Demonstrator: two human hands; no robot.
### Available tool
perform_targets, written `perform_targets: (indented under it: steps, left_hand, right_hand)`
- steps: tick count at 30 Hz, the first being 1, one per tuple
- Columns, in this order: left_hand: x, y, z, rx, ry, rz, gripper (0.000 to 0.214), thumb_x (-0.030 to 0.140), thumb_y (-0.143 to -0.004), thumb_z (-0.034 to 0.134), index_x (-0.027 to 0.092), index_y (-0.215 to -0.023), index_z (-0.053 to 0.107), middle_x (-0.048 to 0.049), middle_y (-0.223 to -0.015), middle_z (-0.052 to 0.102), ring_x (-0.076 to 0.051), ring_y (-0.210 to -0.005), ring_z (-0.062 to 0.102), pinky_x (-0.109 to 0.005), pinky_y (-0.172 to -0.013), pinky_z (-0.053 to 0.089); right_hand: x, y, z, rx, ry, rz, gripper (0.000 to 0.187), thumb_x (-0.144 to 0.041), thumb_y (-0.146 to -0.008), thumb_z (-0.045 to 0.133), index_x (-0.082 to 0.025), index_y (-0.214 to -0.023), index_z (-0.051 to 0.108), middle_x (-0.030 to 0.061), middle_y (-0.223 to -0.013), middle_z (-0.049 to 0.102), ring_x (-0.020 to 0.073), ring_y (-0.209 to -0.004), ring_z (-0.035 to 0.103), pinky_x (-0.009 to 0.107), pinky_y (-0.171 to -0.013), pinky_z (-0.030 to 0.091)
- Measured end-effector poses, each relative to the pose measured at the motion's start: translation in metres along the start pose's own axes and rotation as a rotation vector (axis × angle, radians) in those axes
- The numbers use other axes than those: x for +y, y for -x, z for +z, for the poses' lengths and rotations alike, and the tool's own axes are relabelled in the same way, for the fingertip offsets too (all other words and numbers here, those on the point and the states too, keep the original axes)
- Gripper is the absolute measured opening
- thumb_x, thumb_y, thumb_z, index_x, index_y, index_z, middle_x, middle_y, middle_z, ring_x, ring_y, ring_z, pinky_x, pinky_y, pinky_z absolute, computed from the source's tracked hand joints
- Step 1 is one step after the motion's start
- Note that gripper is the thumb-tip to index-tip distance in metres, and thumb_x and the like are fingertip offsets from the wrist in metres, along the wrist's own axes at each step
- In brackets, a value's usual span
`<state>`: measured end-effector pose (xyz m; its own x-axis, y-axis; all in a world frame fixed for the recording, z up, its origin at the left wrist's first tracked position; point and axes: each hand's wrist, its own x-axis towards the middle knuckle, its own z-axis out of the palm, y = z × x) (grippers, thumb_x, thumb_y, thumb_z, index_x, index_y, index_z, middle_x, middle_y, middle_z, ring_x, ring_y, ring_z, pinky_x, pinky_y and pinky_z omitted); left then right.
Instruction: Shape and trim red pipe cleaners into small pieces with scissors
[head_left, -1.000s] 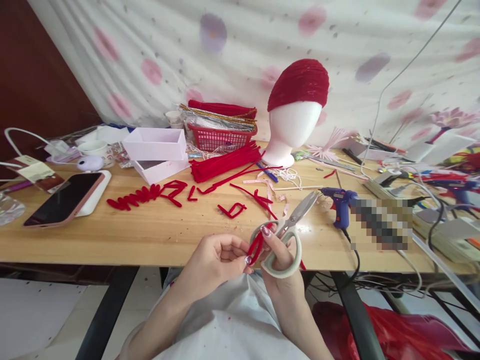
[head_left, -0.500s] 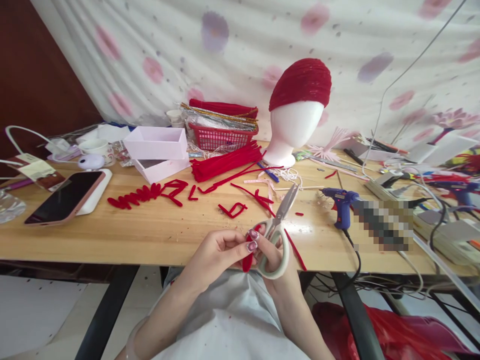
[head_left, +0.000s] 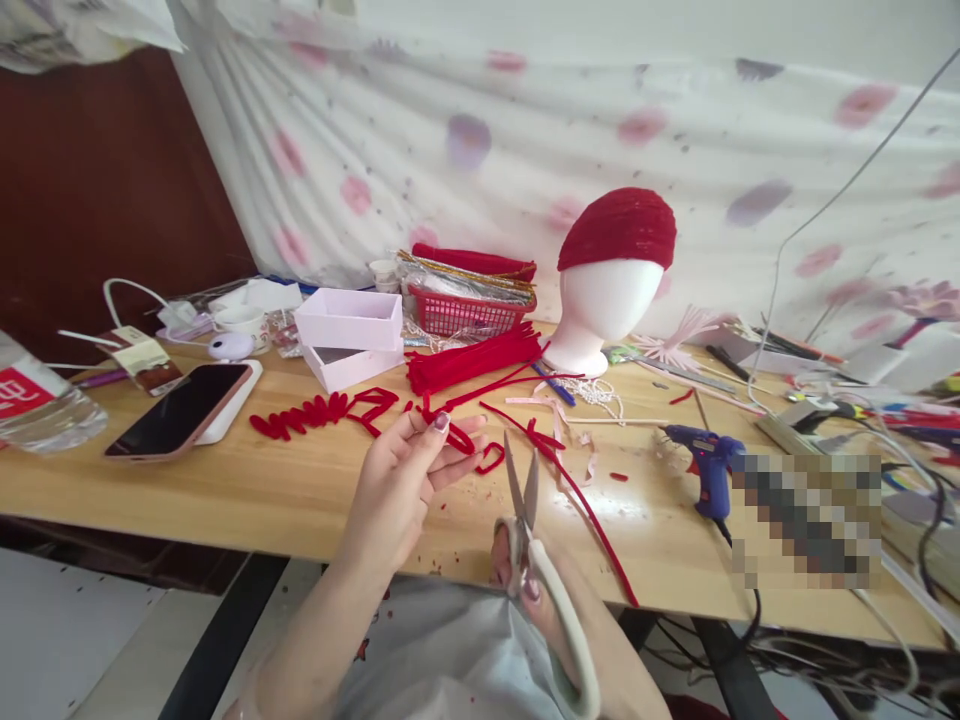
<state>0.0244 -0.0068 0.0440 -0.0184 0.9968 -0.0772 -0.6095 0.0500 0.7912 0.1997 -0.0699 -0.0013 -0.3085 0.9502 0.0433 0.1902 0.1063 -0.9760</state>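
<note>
Between the thumb and fingers of my left hand (head_left: 401, 485) is a bent red pipe cleaner loop (head_left: 459, 438), held a little above the table. My right hand (head_left: 551, 590) grips white-handled scissors (head_left: 530, 495), whose blades are parted and point up and away from me, with nothing between them. Beyond my left hand, a row of red pipe cleaner loops (head_left: 300, 415) lies on the wood, and another bent red piece (head_left: 491, 457) rests just past my fingertips. A long red pipe cleaner (head_left: 592, 515) stretches to the right of the scissors.
A bundle of red pipe cleaners (head_left: 472, 362) lies before a red basket (head_left: 472, 312). Beside it stands a white foam head (head_left: 607, 305) with a red covering. Right of me is a blue glue gun (head_left: 705, 465) with a cord. A phone (head_left: 180, 412) and lilac box (head_left: 349, 320) sit left.
My hands have moved apart. The left lifted the red loop forward and left; the right drew the scissors back, their blades now wider apart. The camera view has tilted up.
</note>
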Motion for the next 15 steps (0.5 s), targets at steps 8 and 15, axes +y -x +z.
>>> perform_targets:
  steps: [8,15]
  left_hand:
    - [-0.005,-0.002,0.016,-0.061,-0.073,-0.012,0.032,0.038,-0.072,0.080,0.015,-0.081,0.059,-0.0084,-0.083,0.078,-0.023,-0.083,0.076,-0.036,-0.077,0.062]
    - [-0.009,-0.004,0.021,-0.104,-0.052,-0.021,0.030,0.037,-0.076,0.077,0.016,-0.083,0.058,-0.0085,-0.084,0.078,-0.025,-0.087,0.076,-0.040,-0.082,0.061]
  right_hand:
    - [-0.003,-0.011,-0.003,0.024,0.094,-0.008,0.060,-0.078,-0.080,0.051,-0.019,-0.075,0.048,-0.0014,-0.069,0.045,0.0136,-0.062,0.039,0.025,-0.056,0.032]
    - [0.002,-0.008,-0.009,0.038,-0.003,0.039,0.062,-0.080,-0.072,0.059,-0.018,-0.070,0.051,-0.0025,-0.062,0.045,0.0119,-0.057,0.036,0.025,-0.051,0.026]
